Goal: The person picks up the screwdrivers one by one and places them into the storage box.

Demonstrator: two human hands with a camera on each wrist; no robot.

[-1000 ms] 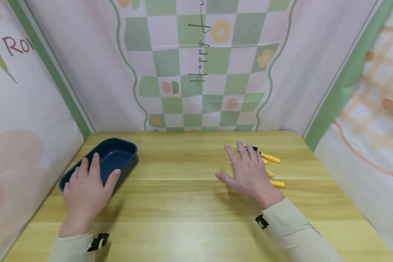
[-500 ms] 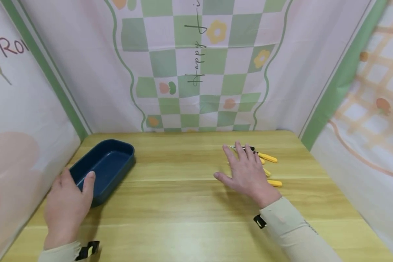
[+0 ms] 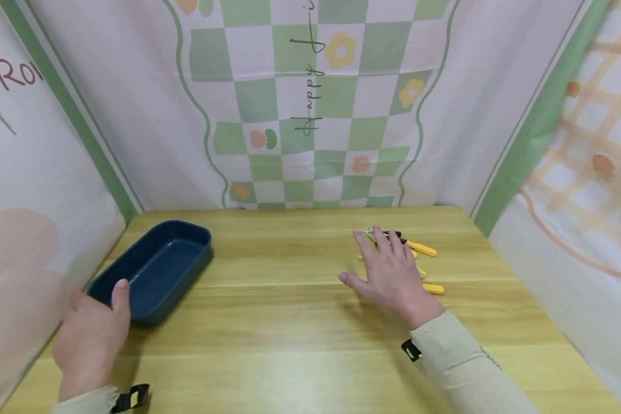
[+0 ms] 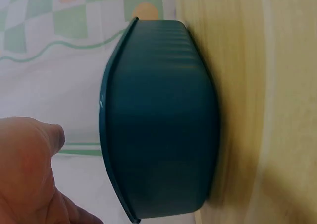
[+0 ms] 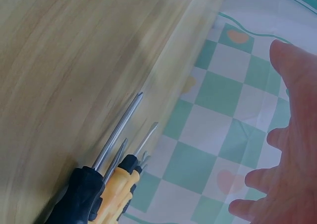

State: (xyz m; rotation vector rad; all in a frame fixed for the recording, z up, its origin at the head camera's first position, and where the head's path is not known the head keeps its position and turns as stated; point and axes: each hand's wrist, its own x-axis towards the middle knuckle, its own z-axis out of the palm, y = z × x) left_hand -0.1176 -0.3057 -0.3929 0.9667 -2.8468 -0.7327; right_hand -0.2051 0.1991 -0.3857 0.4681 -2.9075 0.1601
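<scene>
A dark blue rectangular tray (image 3: 160, 273) with rounded corners sits on the left of the table. My left hand (image 3: 90, 342) is at its near left end, thumb raised near the rim, with part of the fingers hidden. In the left wrist view that hand (image 4: 22, 169) shows a gap to the tray wall (image 4: 158, 120). Several screwdrivers lie at the right, among them a yellow-handled one (image 3: 433, 289). Over them my right hand (image 3: 393, 279) spreads its fingers, holding nothing. The right wrist view has a black-handled screwdriver (image 5: 74, 199) beside yellow handles (image 5: 111, 189).
The wood-grain table (image 3: 284, 322) runs back to a checkered cloth (image 3: 310, 144). Printed cloth walls (image 3: 41, 167) close in the left and right sides. Each wrist carries a black strap (image 3: 411, 349).
My left hand has moved from above the tray back toward me and left, to the tray's near end. The tray, screwdrivers and right hand stay nearly where they were.
</scene>
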